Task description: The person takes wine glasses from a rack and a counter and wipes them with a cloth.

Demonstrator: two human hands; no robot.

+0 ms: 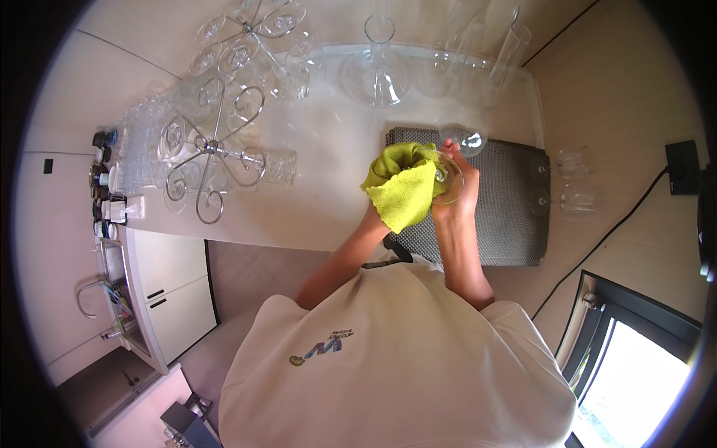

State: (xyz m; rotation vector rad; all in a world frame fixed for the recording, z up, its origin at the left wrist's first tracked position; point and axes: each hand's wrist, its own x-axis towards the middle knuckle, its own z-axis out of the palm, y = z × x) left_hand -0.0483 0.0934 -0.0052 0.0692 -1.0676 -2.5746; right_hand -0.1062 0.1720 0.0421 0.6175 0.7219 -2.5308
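Observation:
A yellow-green cloth (404, 187) is bunched over my left hand (379, 217), hiding the fingers; only the wrist side shows. My right hand (466, 187) grips a clear drinking glass (455, 191), whose round edge faces up toward me. The cloth presses against the left side of this glass. Just past my right fingertips is another round clear glass shape (466, 140); I cannot tell whether it belongs to the same glass. Both hands are above a dark grey woven mat (501, 207) at the right end of the white counter (330, 196).
A glass decanter (376, 78) and tall clear vessels (507, 61) stand along the back. Metal stemware racks (211, 147) and many glasses crowd the left. Two stemmed glasses (577, 200) are at the mat's right edge. A black cable (610, 242) runs down the right wall.

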